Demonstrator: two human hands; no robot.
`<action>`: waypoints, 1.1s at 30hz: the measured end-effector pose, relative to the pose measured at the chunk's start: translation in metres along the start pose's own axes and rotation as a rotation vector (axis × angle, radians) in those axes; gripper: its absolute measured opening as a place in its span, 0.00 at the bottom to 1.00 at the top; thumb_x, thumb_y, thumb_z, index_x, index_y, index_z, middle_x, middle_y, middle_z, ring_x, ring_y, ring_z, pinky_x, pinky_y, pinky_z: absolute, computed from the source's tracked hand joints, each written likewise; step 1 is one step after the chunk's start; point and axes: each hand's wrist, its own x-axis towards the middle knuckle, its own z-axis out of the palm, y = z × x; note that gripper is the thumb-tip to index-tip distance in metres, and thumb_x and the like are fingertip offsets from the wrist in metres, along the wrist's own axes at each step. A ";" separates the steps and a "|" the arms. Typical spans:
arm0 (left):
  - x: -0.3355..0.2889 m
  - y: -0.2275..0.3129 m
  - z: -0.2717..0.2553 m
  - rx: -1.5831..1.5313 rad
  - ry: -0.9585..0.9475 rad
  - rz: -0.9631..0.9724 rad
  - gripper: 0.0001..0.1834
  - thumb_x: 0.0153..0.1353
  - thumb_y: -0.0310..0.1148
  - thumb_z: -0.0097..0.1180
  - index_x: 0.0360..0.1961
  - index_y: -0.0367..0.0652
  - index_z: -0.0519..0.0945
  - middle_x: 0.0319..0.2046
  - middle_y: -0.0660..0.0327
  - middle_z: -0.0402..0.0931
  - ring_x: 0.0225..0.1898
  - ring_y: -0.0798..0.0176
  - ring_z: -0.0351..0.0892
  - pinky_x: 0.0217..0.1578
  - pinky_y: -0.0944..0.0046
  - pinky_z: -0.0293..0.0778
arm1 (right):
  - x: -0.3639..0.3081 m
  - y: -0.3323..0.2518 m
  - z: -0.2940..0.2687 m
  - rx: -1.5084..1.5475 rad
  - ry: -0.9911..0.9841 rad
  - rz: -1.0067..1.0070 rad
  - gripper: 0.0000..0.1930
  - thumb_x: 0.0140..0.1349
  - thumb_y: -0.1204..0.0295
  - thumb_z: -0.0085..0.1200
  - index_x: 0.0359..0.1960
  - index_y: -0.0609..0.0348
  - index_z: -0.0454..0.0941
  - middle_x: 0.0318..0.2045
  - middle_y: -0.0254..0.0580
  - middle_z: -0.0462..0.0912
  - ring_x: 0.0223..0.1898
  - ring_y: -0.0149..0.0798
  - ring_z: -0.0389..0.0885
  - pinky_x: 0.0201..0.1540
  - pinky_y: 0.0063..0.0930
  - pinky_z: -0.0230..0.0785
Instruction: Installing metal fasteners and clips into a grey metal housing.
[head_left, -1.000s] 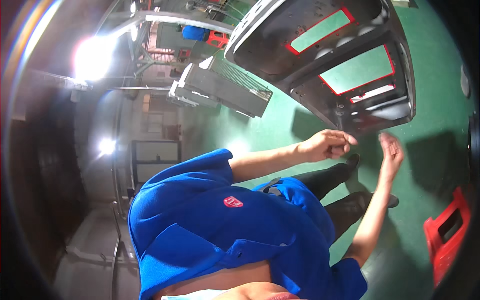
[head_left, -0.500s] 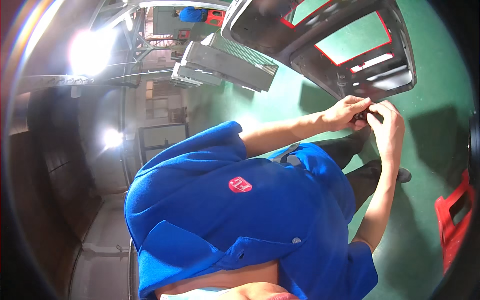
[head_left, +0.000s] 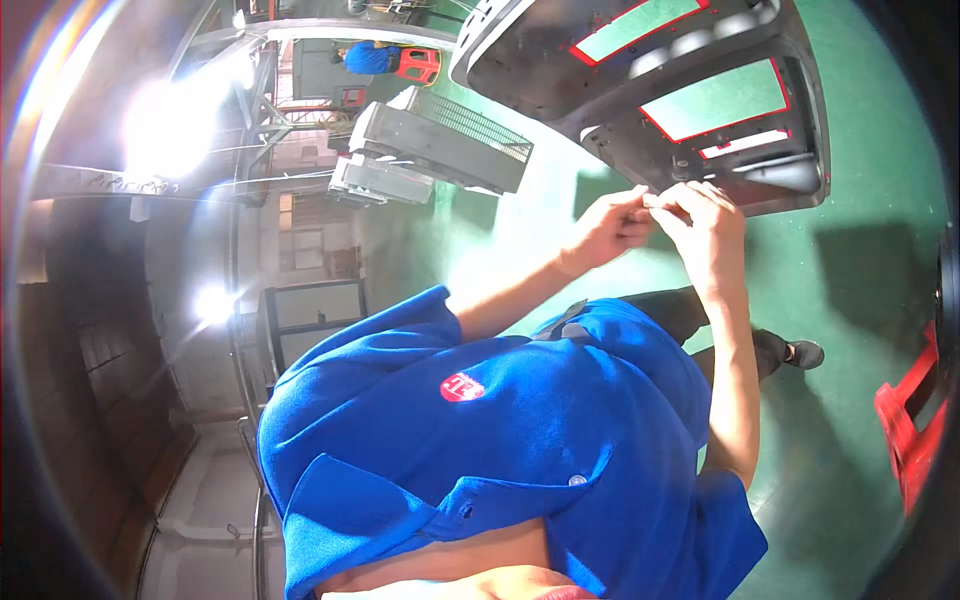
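My left hand [head_left: 612,232] and my right hand [head_left: 706,228] meet in front of my body, thumbs and fingertips pinched together. Whatever is between the fingertips is too small to make out. The left hand's other fingers are curled in, and its palm is hidden. Just beyond the hands stands a large dark grey moulded panel [head_left: 600,105], shaped like a vehicle tailgate. Its window-like openings are edged in red, and green floor shows through them. The right hand overlaps the panel's near edge in the view; whether it touches cannot be told.
Grey boxy units with a perforated face [head_left: 440,140] stand on the green floor [head_left: 860,170] at far left. A red plastic stool [head_left: 912,430] is at the right edge. Farther back, a person in blue [head_left: 368,58] is beside another red stool [head_left: 418,66]. Bright lamps glare at left.
Both hands have moved left, closer to the panel's near corner. Small dark pieces seen between the hands before are hidden now. The view has shifted slightly.
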 end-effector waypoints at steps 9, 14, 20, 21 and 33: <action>0.023 0.086 -0.093 0.167 0.360 0.317 0.28 0.64 0.26 0.40 0.66 0.44 0.54 0.19 0.69 0.55 0.18 0.77 0.51 0.16 0.78 0.50 | 0.044 0.023 0.050 0.187 0.155 0.170 0.04 0.51 0.76 0.59 0.27 0.61 0.77 0.22 0.38 0.78 0.24 0.33 0.77 0.29 0.25 0.68; 0.043 0.101 -0.111 0.193 0.238 0.318 0.27 0.65 0.26 0.39 0.66 0.45 0.55 0.19 0.69 0.55 0.18 0.76 0.51 0.17 0.77 0.50 | 0.063 0.037 0.086 0.173 0.317 0.170 0.05 0.51 0.77 0.60 0.29 0.60 0.78 0.24 0.35 0.82 0.26 0.28 0.79 0.32 0.21 0.69; 0.041 0.079 -0.108 0.188 0.246 0.310 0.27 0.63 0.24 0.39 0.65 0.46 0.58 0.17 0.70 0.53 0.15 0.76 0.49 0.16 0.76 0.49 | 0.063 0.064 0.127 -0.026 0.705 -0.055 0.08 0.42 0.71 0.66 0.25 0.51 0.79 0.21 0.28 0.75 0.25 0.33 0.74 0.31 0.29 0.65; 0.040 0.075 -0.108 0.175 0.219 0.300 0.27 0.63 0.24 0.38 0.64 0.46 0.58 0.18 0.70 0.53 0.16 0.76 0.50 0.15 0.77 0.49 | 0.062 0.067 0.132 -0.088 0.755 -0.089 0.08 0.42 0.71 0.66 0.25 0.50 0.79 0.21 0.27 0.74 0.26 0.33 0.73 0.31 0.29 0.64; 0.024 0.061 -0.096 0.086 0.155 0.230 0.28 0.65 0.27 0.38 0.66 0.46 0.53 0.20 0.70 0.52 0.19 0.76 0.50 0.17 0.78 0.48 | 0.077 0.091 0.160 -0.231 0.916 -0.133 0.08 0.36 0.67 0.67 0.20 0.44 0.80 0.19 0.23 0.72 0.25 0.31 0.69 0.32 0.28 0.57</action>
